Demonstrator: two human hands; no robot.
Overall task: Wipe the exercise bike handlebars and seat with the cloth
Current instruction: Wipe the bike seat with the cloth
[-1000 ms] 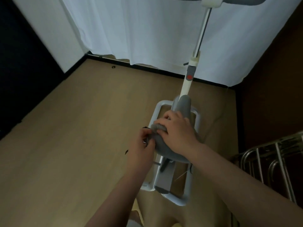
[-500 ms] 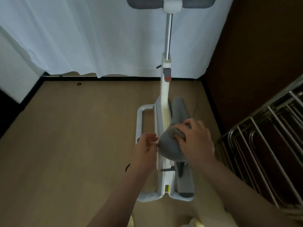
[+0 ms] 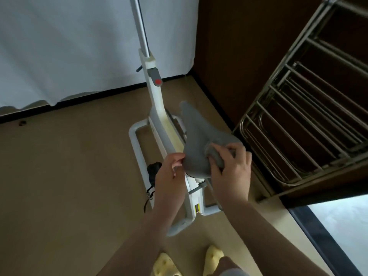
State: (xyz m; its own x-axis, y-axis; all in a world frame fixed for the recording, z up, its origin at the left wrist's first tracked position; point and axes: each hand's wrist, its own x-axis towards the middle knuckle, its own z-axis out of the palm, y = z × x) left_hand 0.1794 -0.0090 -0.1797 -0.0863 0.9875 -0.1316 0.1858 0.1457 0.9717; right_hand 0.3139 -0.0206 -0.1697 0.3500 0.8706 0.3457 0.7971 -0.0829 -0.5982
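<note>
Flanking the seat, a metal rack stands just right.

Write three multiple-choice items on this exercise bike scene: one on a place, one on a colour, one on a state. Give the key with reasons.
1. Where does the grey folded cloth lie?
A. on the floor
B. on the grey padded bike seat, at its wide rear
C. on the metal rack

2. What colour is the round knob on the white bike post?
A. red
B. blue
C. green

3. What is the left hand doing?
A. hanging free
B. gripping the post
C. holding the seat's left edge

Key: 1 B, the right hand presses the cloth onto the seat's rear; 2 A, the knob shows red; 3 C, its fingers touch the seat's rim.
</note>
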